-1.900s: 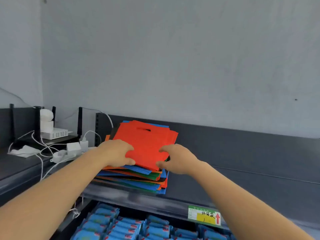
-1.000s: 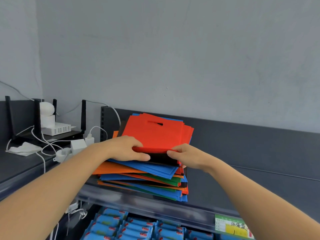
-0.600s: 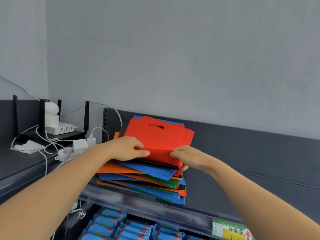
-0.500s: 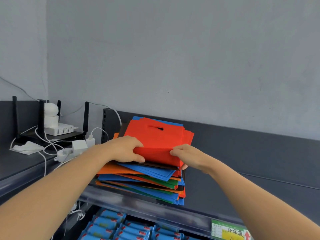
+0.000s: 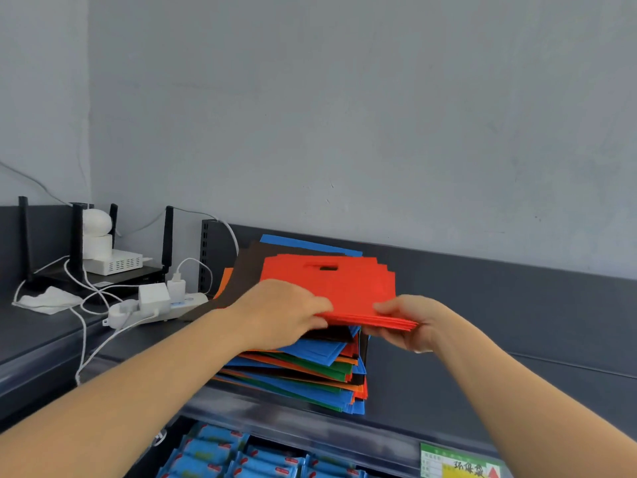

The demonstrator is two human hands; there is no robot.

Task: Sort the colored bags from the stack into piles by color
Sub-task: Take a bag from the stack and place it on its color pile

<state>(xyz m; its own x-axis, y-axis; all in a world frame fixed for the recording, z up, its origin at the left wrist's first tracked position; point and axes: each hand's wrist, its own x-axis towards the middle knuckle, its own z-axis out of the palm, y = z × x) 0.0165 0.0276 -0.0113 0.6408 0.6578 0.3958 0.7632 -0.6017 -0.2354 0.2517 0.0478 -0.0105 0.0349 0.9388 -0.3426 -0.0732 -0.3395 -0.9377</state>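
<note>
You raised the red bags [image 5: 331, 288] off the stack [image 5: 310, 370] since earlier, your left grip [image 5: 279, 312] and right grip [image 5: 410, 322] pinched their near edge.

Shelf label [image 5: 462, 464], lower right of frame: we read handwritten 环保袋 on its yellow field, cut off by the bottom of the frame.
Label header: green strip, print illegible to us.
Label sign: red arrow [image 5: 493, 472], pointing up.
Blue packets [image 5: 241, 457], bottom centre: red tags, unreadable.

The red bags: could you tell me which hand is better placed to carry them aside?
Probably the right hand: it pinches the red bags by a corner beside bare shelf; the left hand holds them over the stack.
</note>
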